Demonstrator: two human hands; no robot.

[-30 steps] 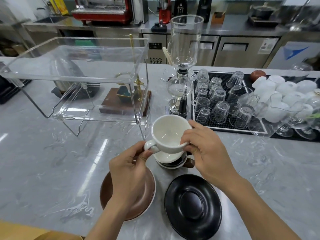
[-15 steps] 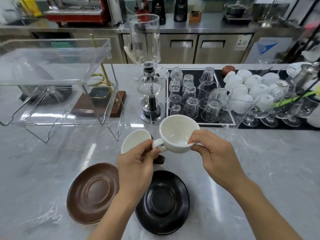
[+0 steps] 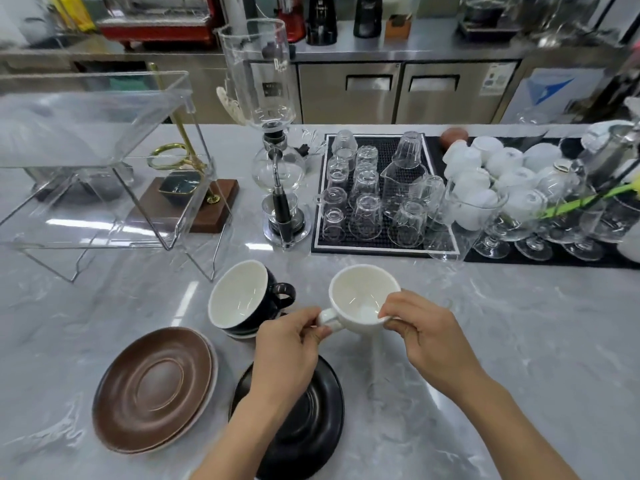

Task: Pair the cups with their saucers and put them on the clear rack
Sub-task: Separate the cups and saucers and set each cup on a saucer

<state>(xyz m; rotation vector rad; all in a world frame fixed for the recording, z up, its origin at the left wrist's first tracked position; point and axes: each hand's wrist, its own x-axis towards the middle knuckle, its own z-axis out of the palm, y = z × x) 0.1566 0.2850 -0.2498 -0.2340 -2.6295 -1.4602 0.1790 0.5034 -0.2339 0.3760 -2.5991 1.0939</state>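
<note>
I hold a white cup point(image 3: 360, 299) above the marble counter with both hands. My left hand point(image 3: 287, 351) pinches its handle, and my right hand point(image 3: 424, 336) grips the rim on the right side. To its left a black cup point(image 3: 242, 299) with a white inside sits tilted on top of another cup. A brown saucer point(image 3: 152, 389) lies at the front left, stacked on a white one. A black saucer point(image 3: 311, 427) lies under my left forearm. The clear rack point(image 3: 93, 161) stands at the back left with nothing on its top shelf.
A glass siphon coffee maker point(image 3: 273, 140) stands behind the cups. A black mat point(image 3: 381, 244) with several upturned glasses lies to the right, then white cups point(image 3: 485, 174) and stemmed glasses point(image 3: 533, 230). A wooden stand point(image 3: 194, 202) sits behind the rack.
The white cup came up off the stack and moved right in both hands, baring the black cup beneath. The view has shifted, so the rack and saucers now sit further left.
</note>
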